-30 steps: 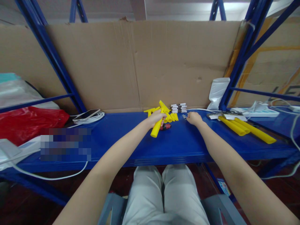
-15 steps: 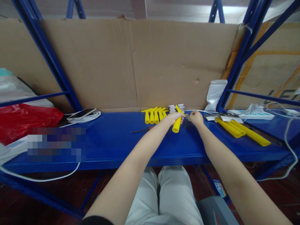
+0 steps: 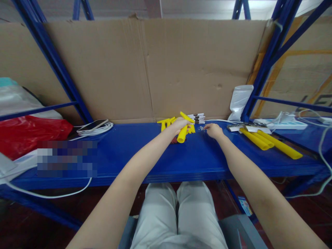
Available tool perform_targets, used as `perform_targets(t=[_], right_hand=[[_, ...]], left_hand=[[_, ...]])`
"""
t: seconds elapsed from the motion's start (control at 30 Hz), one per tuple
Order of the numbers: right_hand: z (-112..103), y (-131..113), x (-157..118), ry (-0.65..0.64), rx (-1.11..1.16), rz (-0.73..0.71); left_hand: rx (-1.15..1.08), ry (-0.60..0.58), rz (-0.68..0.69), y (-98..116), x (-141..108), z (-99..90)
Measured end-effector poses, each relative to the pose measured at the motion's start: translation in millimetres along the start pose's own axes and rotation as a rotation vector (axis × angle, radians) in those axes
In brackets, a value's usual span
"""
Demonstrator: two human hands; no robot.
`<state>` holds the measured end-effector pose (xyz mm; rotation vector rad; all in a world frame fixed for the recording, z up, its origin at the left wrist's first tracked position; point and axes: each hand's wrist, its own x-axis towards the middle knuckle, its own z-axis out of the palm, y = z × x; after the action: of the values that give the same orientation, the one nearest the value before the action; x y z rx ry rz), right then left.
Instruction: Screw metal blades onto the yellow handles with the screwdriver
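Taking straight ahead of the seated person as twelve o'clock, a red plastic bag (image 3: pixel 31 136) lies at about ten, beside a blue metal upright (image 3: pixel 58 69) of the rack. Toward eleven, a phone (image 3: pixel 94 125) rests on a coiled white cable (image 3: pixel 105 130) on the blue metal shelf (image 3: pixel 121 148), whose surface looks smooth and slightly glossy. A tall brown cardboard sheet (image 3: pixel 103 69) backs the shelf, with a pale ceiling (image 3: pixel 194 8) above it.

At twelve, yellow T-shaped handles (image 3: pixel 163 127) lie in a group. The left hand (image 3: pixel 178 125) is wrapped around another, the held yellow handle (image 3: pixel 182 135), its open tube end pointing toward six; a red object is partly hidden beneath. Just past twelve sit stacked white pieces (image 3: pixel 199 116) and small metal bits (image 3: pixel 201 128). Beside these bits, the right hand (image 3: pixel 214 130) has its fingers bent; whether it pinches anything, I cannot tell.

Near one stands a white plastic pouch (image 3: pixel 241 100). Around two lie yellow tubes (image 3: pixel 281 145) by flat metal plates, then a white power strip (image 3: pixel 293 125). Below is a dark red floor (image 3: pixel 308 221).
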<state>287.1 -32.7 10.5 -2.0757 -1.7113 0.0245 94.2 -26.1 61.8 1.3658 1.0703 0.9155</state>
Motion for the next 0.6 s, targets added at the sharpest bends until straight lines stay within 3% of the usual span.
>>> perform_targets(t=[0.13,0.27,0.37,0.6], right_hand=[[1,-6,-5,-0.026,-0.076,-0.104],[9,-8,-2,-0.039,-0.112,-0.17],[15,-9,2,-0.103,-0.148,-0.166],[17,-6,2,-0.145,-0.153,-0.122]], left_hand=[[0.015,0.092,0.119,1,-12,-38.7],[0.003,0.27,0.152,-9,-18,-67.2],[-0.019,0.371,0.139,-17,-24,-78.1],[-0.076,0.422,0.122,-24,-41,-83.4]])
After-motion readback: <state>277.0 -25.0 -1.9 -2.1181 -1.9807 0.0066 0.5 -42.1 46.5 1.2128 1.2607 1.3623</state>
